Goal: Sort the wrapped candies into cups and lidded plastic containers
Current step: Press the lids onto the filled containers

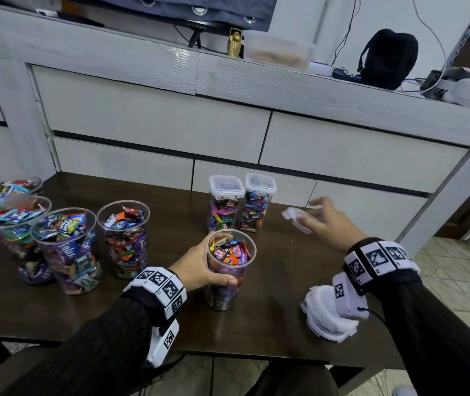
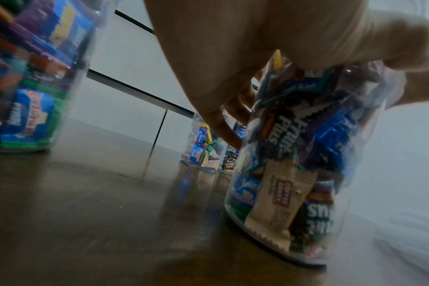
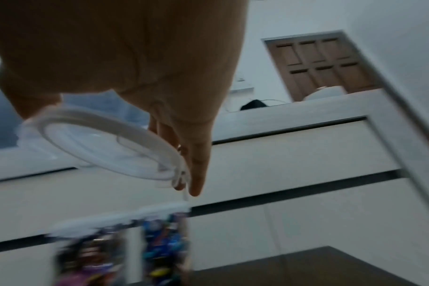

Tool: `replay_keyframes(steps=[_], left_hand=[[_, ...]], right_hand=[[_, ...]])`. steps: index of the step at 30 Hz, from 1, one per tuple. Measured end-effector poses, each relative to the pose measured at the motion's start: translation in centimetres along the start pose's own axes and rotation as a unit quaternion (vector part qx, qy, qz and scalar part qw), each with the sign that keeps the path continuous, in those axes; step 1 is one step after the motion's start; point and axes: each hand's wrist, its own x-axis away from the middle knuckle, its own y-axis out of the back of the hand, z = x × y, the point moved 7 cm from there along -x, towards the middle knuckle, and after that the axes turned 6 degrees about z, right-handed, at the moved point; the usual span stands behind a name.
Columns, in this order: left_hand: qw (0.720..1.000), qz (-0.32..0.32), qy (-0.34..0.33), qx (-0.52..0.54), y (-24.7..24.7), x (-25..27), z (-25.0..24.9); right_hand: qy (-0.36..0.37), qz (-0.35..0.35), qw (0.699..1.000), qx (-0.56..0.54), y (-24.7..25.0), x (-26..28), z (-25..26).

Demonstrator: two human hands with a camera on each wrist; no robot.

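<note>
The left hand (image 1: pixel 199 267) grips a clear round plastic cup (image 1: pixel 229 284) full of wrapped candies (image 1: pixel 229 252), standing mid-desk (image 1: pixel 271 295). The right hand (image 1: pixel 325 221) holds a round white plastic lid (image 3: pixel 110 147) near two lidded, candy-filled plastic containers (image 1: pixel 241 204) at the far edge.

Left hand (image 1: pixel 199 267) forward, fingers and thumb curled round cup (image 1: pixel 229 270), wrist low near bench (image 1: pixel 271 310). Right hand (image 1: pixel 325 221) reached out, raised, thumb and fingers pinching white lid (image 1: pixel 296 220). Both forearms black-sleeved, marker bands at wrists.
</note>
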Motion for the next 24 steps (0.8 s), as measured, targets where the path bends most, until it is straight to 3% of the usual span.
replay_keyframes(steps=[3, 6, 11, 14, 18, 24], left_hand=[[1.0, 0.005, -0.007, 0.006, 0.0, 0.1, -0.2], [0.999, 0.008, -0.017, 0.027, -0.1, 0.2, -0.3], [0.998, 0.005, -0.044, 0.044, -0.2, 0.0, 0.0], [0.998, 0.007, -0.055, 0.038, -0.3, -0.2, 0.1], [0.998, 0.004, -0.061, 0.022, -0.3, -0.3, 0.0], [0.998, 0.005, -0.058, 0.022, -0.3, -0.3, 0.2]], right_hand=[[0.138, 0.051, 0.989, -0.034, -2.5, 2.0, 6.9], [0.205, 0.115, 0.972, -0.004, -6.8, 3.1, 10.6], [0.225, 0.132, 0.964, 0.052, -10.2, 3.1, 11.1], [0.241, 0.134, 0.96, 0.048, -10.8, 3.7, 11.0], [0.28, 0.097, 0.947, 0.126, -11.2, 4.6, 11.6], [0.272, 0.1, 0.94, 0.181, -11.4, 4.8, 11.7]])
